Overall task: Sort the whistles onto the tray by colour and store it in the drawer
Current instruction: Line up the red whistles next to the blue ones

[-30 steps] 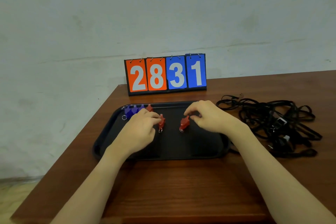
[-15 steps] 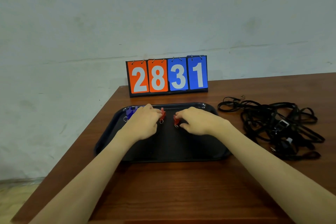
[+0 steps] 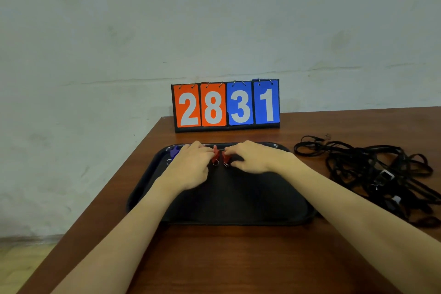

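Left hand (image 3: 191, 167) and right hand (image 3: 250, 159) each pinch small red plastic whistle: left one (image 3: 215, 154), right one (image 3: 226, 157). Both moved to far edge of black plastic tray (image 3: 229, 200) on brown wooden table (image 3: 214, 258), now side by side beside blue whistles (image 3: 175, 150). Red group nearly set.

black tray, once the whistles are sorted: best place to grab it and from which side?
Probably the two short ends of the black tray, left hand on the left rim, right hand on the right. It lies flat with a raised rolled lip, and the near edge is free. The cord tangle lies close beside the right end, so come in low there.
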Motion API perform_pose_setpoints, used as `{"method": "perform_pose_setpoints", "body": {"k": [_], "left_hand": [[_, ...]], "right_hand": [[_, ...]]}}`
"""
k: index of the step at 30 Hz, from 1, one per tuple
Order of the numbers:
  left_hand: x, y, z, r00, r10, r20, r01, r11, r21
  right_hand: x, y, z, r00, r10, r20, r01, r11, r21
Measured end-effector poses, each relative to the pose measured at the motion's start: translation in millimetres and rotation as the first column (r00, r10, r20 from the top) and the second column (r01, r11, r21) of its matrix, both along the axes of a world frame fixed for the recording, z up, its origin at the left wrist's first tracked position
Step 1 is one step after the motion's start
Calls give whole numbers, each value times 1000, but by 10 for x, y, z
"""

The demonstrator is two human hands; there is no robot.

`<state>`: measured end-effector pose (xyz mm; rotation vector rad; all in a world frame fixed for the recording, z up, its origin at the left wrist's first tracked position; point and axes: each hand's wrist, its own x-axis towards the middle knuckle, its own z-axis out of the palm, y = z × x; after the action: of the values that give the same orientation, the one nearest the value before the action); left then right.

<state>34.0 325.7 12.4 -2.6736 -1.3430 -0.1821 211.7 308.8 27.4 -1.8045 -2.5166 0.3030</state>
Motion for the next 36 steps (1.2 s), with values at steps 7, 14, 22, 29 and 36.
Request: {"method": "perform_pose_setpoints", "body": {"k": [7, 14, 22, 29, 36], "left_hand": [[-2, 9, 38, 998, 48, 40, -50, 997, 66], [-30, 28, 27, 998, 61, 26, -63, 995, 78], [-33, 61, -28, 999, 49, -5, -50, 998, -26], [-34, 66, -33, 999, 40, -10, -41, 999, -6], [-34, 51, -21, 999, 48, -5, -48, 999, 17]], "right_hand": [[39, 2, -5, 998, 20, -65, -17, 999, 43], [33, 13, -52, 998, 17, -63, -14, 999, 47], [32, 66, -46, 999, 20, -50, -18, 999, 48], [33, 89, -67, 999, 24, -44, -22, 998, 54], [20, 101, -76, 998, 30, -51, -27, 998, 62]]}}
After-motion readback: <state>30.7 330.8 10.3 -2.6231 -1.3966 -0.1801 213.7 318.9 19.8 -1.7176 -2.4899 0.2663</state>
